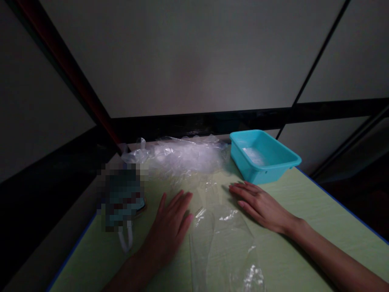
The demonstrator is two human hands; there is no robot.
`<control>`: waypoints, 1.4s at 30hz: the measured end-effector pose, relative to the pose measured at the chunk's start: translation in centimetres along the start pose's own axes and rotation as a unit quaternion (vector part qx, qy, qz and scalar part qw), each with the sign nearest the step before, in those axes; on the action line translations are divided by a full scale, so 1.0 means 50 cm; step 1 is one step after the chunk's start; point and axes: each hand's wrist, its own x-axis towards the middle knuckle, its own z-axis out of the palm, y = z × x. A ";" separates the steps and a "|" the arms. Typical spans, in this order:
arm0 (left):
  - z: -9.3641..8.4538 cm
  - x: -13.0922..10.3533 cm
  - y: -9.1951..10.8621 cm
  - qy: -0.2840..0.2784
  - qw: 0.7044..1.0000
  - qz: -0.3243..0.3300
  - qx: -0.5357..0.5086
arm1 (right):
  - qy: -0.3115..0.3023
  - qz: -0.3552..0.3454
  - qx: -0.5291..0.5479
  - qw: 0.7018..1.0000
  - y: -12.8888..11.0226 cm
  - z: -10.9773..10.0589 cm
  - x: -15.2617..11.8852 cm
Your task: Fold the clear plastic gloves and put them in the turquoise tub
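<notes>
While the green tabletop (310, 194) stretches from the right fingers (244, 194) out to its blue edge (337, 201), giving them room sideways, a turquoise basin (269, 175) blocks the way just beyond their tips. Left of the left fingers (186, 203), a blurred-out object (121, 198) and a white strap (130, 235) take up room. Crumpled clear plastic (188, 156) is heaped farther out, past both sets of fingertips. The left hand (165, 231) has its fingers fanned apart; the right hand (267, 209) keeps them closer, thumb apart. Both are bare of any hold. Between them, a clear plastic bag (231, 243) lies spread out, just beside the left thumb. Whether any fingertips touch the tabletop, I can't tell.
</notes>
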 end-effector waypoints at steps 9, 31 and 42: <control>0.014 -0.003 -0.010 -0.008 0.998 -0.045 0.044 | -0.014 0.004 -0.008 1.000 0.000 0.003 0.001; -0.004 0.003 0.000 0.008 1.000 -0.012 -0.003 | -0.019 0.001 0.018 1.000 0.004 0.013 0.001; 0.010 0.016 -0.017 0.036 0.998 -0.015 0.041 | -0.010 0.007 -0.003 1.000 0.005 0.020 0.009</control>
